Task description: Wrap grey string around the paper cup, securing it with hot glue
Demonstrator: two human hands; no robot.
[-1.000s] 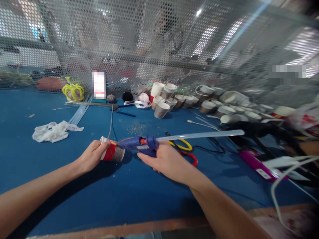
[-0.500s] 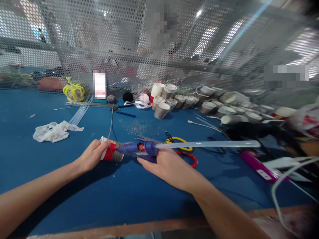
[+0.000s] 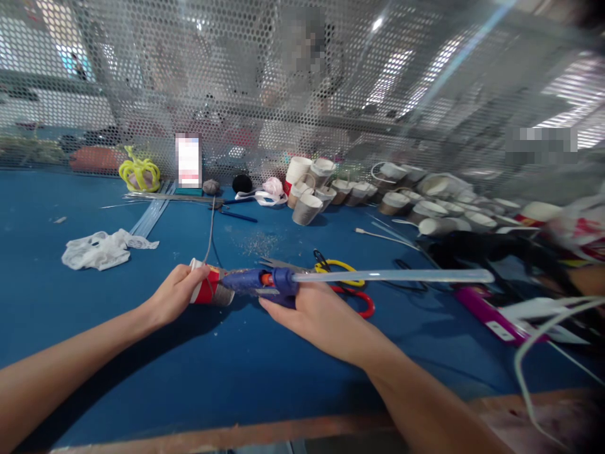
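My left hand point(image 3: 176, 291) grips a red and white paper cup point(image 3: 204, 294) lying on its side, its rim toward the palm. Grey cord point(image 3: 211, 230) runs from a small grey ball of yarn point(image 3: 210, 186) to the cup, and part of the cup's base end is covered in grey. In my right hand point(image 3: 321, 318) is a blue hot glue gun point(image 3: 278, 287), with a long clear glue stick point(image 3: 397, 275) jutting from its back. The gun's nozzle meets the cup's side; the exact contact spot is hard to make out. Scissors point(image 3: 352, 274) with yellow and red handles lie behind my right hand.
Many grey-wrapped cups point(image 3: 307, 209) stand at the back right. A crumpled white plastic bag point(image 3: 97, 250) and spare glue sticks point(image 3: 154, 211) lie left. A phone point(image 3: 188, 161) leans on the perforated metal screen. A purple power strip point(image 3: 486, 315) and cables lie right.
Almost nothing differs: both hands, the cup and the glue gun hold nearly the same place. Behind the screen, a person has shifted slightly.
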